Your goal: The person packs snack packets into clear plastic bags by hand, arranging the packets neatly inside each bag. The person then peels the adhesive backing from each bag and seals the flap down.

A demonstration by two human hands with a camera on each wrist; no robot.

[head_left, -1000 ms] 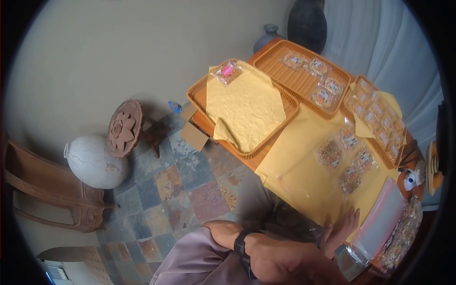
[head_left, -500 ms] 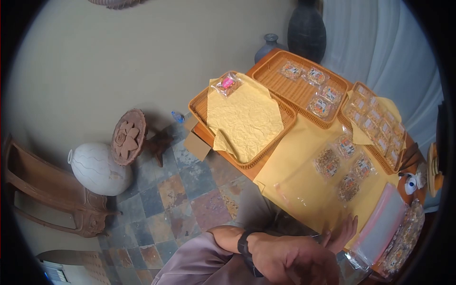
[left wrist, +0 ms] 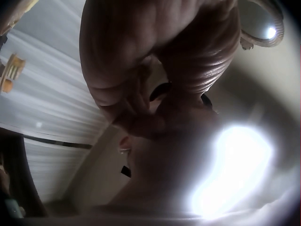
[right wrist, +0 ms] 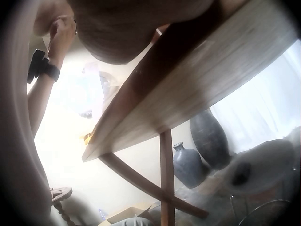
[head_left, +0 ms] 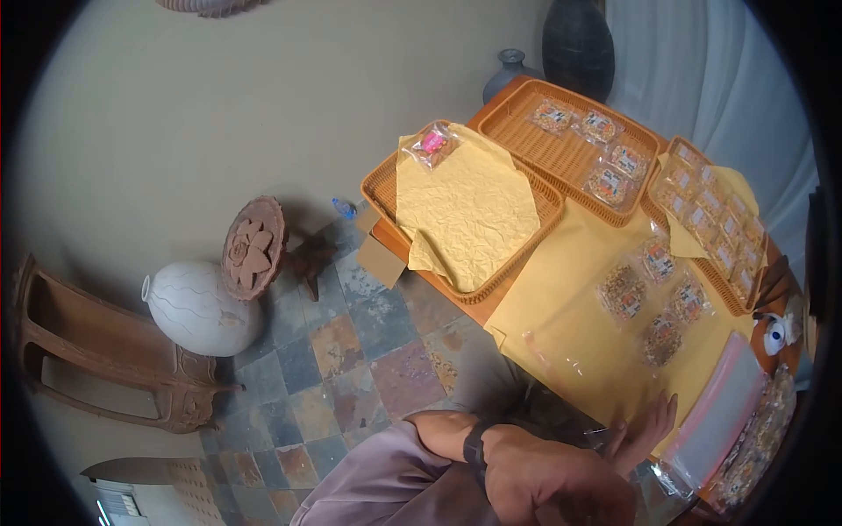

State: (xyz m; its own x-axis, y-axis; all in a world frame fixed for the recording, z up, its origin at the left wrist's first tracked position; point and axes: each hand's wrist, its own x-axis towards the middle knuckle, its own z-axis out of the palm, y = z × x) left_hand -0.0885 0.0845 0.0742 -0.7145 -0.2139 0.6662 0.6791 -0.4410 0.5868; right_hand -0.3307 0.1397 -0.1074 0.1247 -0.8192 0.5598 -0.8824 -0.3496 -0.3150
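My left hand, with a black strap at its wrist, is raised close under the head camera. In the left wrist view, its loosely bent fingers overlap the person's chin and neck, with nothing visible in them. My right hand lies low at the table's near edge, fingers spread and fairly straight. Just beyond it, clear packets of a grainy snack with printed labels lie on yellow paper. A stack of clear plastic bags with pink edges is right of that hand.
A wicker tray lined with crumpled yellow paper holds one pink-labelled packet. Behind are another wicker tray with several packets and a fuller tray. More packets lie at the right edge. A white pot stands left, on slate tiles.
The head view has shifted slightly, so the table and trays sit a little further right. Both hands stay in nearly the same places, and the packets on the paper have not moved.
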